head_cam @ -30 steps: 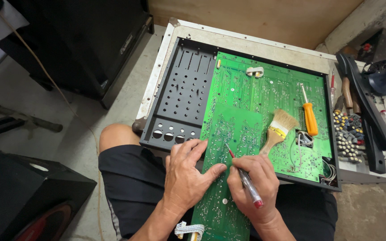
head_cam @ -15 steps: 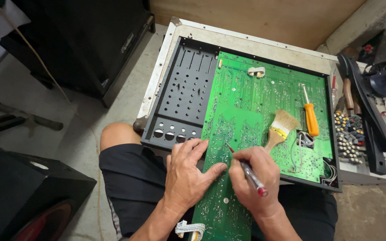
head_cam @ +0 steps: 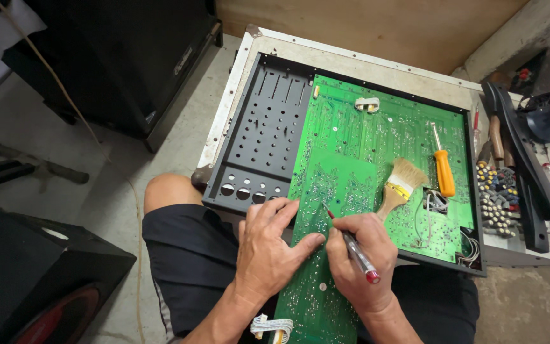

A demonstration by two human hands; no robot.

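In the head view, the left hand (head_cam: pixel 267 250) lies flat with spread fingers on the narrow green circuit board (head_cam: pixel 326 255), which rests across the near edge of the large green circuit board (head_cam: pixel 377 146) in the black metal chassis (head_cam: pixel 259 140), while the right hand (head_cam: pixel 359 261) pinches a slim red-tipped pen tool (head_cam: pixel 350 242) against it. This narrow board seems light, stiff and fragile, so it is better held by its bare edges. No package or label can be made out; a wooden brush (head_cam: pixel 399 188) and an orange-handled screwdriver (head_cam: pixel 442 169) lie near the right edge.
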